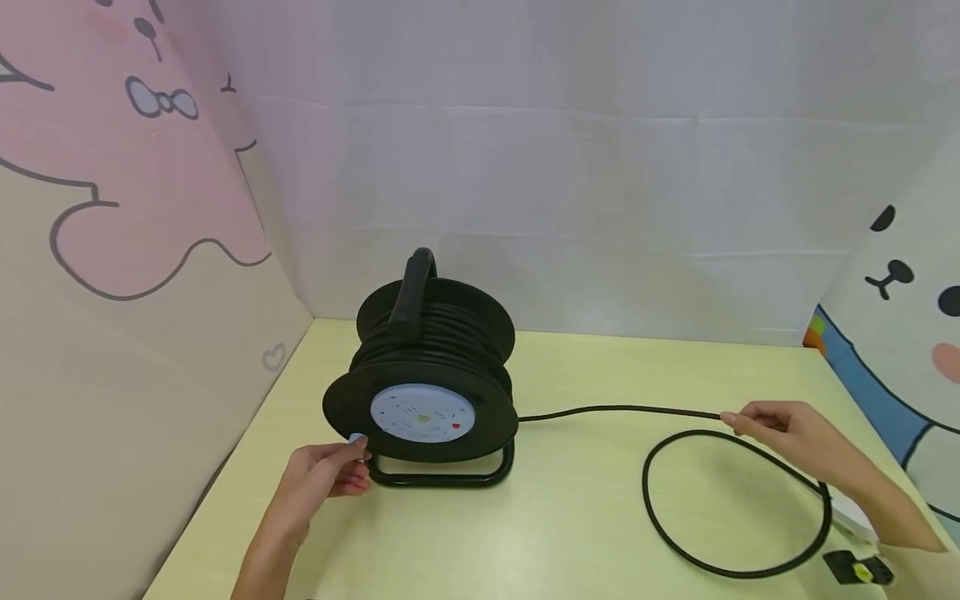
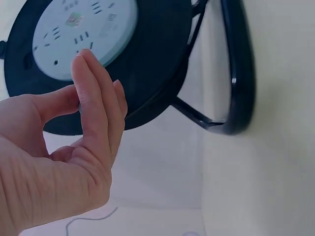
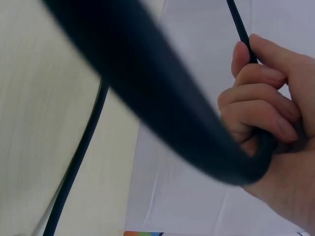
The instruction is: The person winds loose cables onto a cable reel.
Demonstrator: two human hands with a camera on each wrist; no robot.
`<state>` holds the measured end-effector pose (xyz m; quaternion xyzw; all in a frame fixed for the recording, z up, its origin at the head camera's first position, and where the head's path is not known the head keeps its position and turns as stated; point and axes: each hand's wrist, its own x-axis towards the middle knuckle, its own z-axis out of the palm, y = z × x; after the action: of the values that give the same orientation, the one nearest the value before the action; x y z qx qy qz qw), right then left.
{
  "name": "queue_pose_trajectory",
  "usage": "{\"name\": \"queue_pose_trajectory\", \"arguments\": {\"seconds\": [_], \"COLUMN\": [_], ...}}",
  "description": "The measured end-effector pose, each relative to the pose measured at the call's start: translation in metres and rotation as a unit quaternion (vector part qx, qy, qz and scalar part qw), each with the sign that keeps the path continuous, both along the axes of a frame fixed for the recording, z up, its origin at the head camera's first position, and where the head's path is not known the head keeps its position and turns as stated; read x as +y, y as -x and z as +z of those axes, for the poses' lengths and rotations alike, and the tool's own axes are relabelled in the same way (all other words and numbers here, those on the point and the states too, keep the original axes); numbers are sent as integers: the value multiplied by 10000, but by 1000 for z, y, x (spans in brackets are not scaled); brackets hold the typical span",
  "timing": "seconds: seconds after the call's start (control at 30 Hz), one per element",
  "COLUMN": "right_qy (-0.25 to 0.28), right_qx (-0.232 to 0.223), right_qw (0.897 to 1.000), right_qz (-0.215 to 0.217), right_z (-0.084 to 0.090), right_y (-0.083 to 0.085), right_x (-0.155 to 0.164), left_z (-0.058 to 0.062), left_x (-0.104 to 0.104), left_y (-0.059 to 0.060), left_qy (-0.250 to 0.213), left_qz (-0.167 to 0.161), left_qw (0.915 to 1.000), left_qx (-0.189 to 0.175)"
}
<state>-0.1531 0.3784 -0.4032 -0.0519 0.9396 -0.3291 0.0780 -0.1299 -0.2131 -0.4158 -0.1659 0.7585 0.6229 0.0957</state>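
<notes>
A black cable reel (image 1: 420, 375) stands on its tube frame at the left middle of the table, its drum wound with cable. Its front disc carries a pale socket plate (image 1: 422, 412) with a red dot. My left hand (image 1: 318, 479) is at the disc's lower left edge, where thumb and fingers pinch a small pale-blue knob (image 1: 356, 437), mostly hidden behind them. From the reel a black cable (image 1: 622, 408) runs to the right. My right hand (image 1: 802, 437) grips it; in the right wrist view the fingers (image 3: 261, 93) are curled round it.
A loop of the cable (image 1: 647, 492) lies right of the reel, before my right hand. Near the right forearm are a white object (image 1: 851, 517) and a black piece with a yellow spot (image 1: 858, 568). Printed cloth walls stand left and right, with a plain white one behind.
</notes>
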Motion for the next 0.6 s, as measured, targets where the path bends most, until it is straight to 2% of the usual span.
{"name": "queue_pose_trajectory", "arguments": {"seconds": [0.27, 0.6], "right_qy": [71, 545], "right_qx": [-127, -127], "right_qw": [9998, 9963], "right_qz": [103, 646], "right_z": [-2, -8], "right_y": [2, 9], "right_x": [-6, -19], "left_z": [31, 66], "left_x": [-10, 9], "left_y": [-2, -3], "left_qy": [-495, -973], "left_qz": [198, 292], "left_qw": [9977, 9886], "left_qx": [427, 1112]}}
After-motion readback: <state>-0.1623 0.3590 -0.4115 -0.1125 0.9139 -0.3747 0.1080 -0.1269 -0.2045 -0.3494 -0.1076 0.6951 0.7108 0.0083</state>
